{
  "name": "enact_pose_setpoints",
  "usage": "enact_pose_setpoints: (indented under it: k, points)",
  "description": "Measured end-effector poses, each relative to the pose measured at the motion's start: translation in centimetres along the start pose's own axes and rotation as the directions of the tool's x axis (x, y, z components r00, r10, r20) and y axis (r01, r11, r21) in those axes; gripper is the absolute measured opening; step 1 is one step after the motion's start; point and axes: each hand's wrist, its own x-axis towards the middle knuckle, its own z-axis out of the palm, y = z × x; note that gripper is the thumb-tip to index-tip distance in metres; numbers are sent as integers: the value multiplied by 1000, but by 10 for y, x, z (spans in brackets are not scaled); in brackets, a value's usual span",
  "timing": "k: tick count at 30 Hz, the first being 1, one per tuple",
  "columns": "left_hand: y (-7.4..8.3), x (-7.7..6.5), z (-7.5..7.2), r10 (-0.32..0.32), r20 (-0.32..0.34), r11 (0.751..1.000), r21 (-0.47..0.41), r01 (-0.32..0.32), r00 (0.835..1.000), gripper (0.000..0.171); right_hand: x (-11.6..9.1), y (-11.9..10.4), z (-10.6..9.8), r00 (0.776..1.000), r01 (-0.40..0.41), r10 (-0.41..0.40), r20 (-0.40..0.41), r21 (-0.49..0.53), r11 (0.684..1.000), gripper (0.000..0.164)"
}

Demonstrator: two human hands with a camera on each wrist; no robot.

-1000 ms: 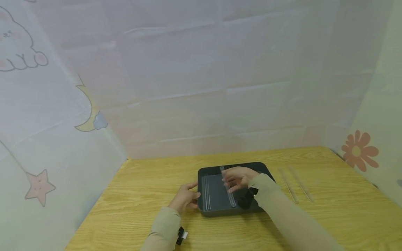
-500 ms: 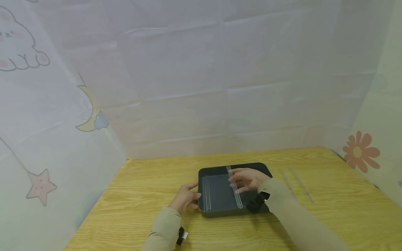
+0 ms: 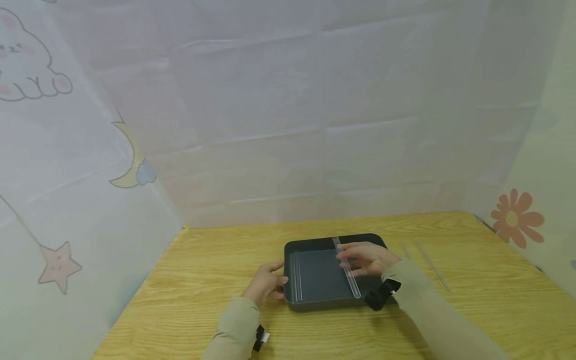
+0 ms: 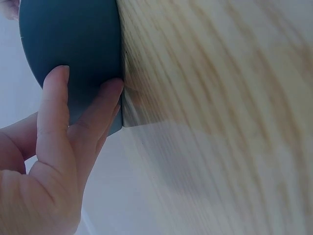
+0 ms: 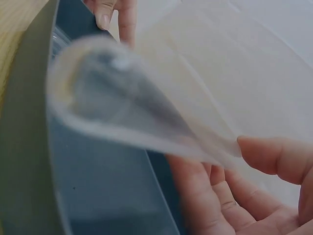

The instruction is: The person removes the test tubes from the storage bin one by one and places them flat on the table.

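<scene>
My right hand (image 3: pixel 366 257) pinches a clear test tube (image 3: pixel 353 280) between thumb and fingers, above the right part of a dark grey rectangular tray (image 3: pixel 324 303). In the right wrist view the rounded end of the test tube (image 5: pixel 112 93) looms close and blurred, tilted over the tray (image 5: pixel 107 196). Inside the tray, along its left wall, lie clear tubes (image 3: pixel 298 280); their exact number is hard to tell. My left hand (image 3: pixel 263 285) rests against the tray's left side. Its fairly straight fingers (image 4: pixel 56 98) touch the outer wall (image 4: pixel 83 39) in the left wrist view.
On the wooden table (image 3: pixel 216 265), right of the tray, lies a clear tube (image 3: pixel 432 265). Another clear tube (image 3: pixel 406 249) beside it is partly hidden by my right sleeve. A pale sheet (image 3: pixel 252 125) hangs behind the table, with printed sheets at both sides.
My right hand has moved steadily right across the tray with the test tube, from about its middle to its right part. My left hand and the tray stay put.
</scene>
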Motion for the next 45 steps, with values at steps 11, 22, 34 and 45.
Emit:
enact_pose_setpoints:
  k: [11, 22, 34, 45]
  points:
    - [0, -3, 0, 15, 8, 1000, 4, -15, 1000, 54, -12, 5, -17, 999, 33, -33, -10, 22, 999, 61]
    - [1, 0, 0, -15, -8, 1000, 5, 15, 1000, 53, -18, 8, -39, 999, 35, -35, -5, 21, 999, 64]
    - [-3, 1, -2, 18, 11, 1000, 6, -18, 1000, 54, -29, 12, -58, 998, 57, -57, -5, -39, 998, 70]
    - [-3, 2, 1, 11, 6, 1000, 26, -11, 1000, 54, -42, 13, -76, 998, 65, -65, 21, 0, 998, 71]
